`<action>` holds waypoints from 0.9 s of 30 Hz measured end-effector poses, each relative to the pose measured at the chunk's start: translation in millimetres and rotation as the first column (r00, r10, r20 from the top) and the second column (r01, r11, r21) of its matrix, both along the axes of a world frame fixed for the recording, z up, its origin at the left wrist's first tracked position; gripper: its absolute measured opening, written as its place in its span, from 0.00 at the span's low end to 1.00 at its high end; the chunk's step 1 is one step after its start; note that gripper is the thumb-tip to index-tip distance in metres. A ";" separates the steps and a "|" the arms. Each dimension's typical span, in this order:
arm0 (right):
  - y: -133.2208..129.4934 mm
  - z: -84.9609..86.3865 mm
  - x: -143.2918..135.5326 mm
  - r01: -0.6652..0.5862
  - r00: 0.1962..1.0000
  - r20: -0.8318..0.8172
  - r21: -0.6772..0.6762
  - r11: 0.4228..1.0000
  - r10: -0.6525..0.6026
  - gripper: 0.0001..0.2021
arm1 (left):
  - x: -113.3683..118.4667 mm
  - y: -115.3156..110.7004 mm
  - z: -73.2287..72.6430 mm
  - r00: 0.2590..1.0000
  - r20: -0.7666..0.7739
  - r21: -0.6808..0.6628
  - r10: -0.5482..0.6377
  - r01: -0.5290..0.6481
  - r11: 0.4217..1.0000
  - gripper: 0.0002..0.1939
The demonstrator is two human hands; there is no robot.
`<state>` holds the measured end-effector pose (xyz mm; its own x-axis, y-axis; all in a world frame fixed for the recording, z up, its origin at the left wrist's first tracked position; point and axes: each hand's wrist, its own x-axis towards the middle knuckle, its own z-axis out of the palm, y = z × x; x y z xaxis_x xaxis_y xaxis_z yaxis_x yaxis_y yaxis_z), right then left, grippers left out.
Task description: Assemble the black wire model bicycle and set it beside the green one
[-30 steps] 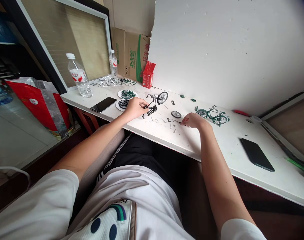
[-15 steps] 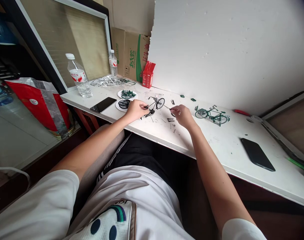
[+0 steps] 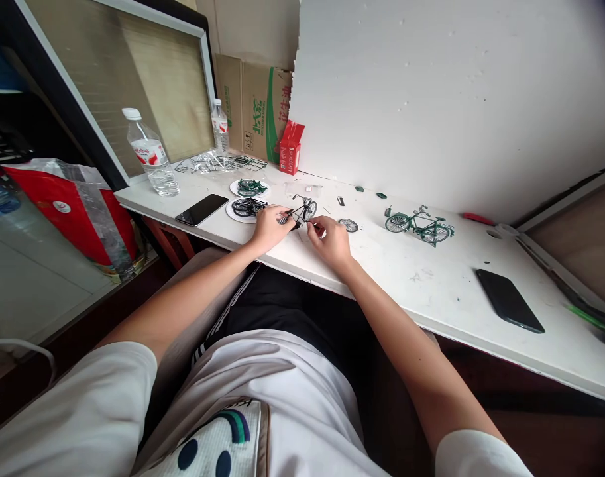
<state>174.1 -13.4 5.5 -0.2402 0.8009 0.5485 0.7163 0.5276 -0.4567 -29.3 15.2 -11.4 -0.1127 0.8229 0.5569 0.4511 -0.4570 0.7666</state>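
Note:
My left hand [image 3: 272,228] grips the rear part of a small black model bicycle [image 3: 309,211], which has a wheel at its front and handlebars at the top. Close to the bicycle's right side is my right hand [image 3: 330,242], its fingers pinched; whatever they hold is too small to name. A loose black wheel [image 3: 348,225] lies just right of my right hand. Farther right stands a green model bicycle [image 3: 419,225]. Black bicycle parts [image 3: 247,207] lie on a white plate beside my left hand, and green parts [image 3: 251,187] on another plate behind.
On the white table [image 3: 382,271] are a phone [image 3: 201,209] at left, another phone [image 3: 509,299] at right, a water bottle [image 3: 153,159], a smaller bottle [image 3: 220,129] and a red box [image 3: 291,147]. A cardboard box [image 3: 255,106] stands behind.
My right hand has moved left, from near the loose wheel to beside the black bicycle, and now covers the small parts in front. My left hand keeps its grip. The view has shifted slightly.

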 end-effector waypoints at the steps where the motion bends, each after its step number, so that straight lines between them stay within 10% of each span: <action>1: -0.7 -0.9 -0.2 -0.001 1.000 0.010 -0.002 1.000 0.001 0.13 | -0.1 0.3 -1.6 1.000 0.005 0.002 0.002 -0.002 1.000 0.11; 27: -3.3 -2.0 -2.7 -0.012 0.999 0.044 0.035 0.999 0.010 0.12 | -0.4 1.7 -7.3 1.000 -0.026 0.042 -0.016 0.017 0.999 0.12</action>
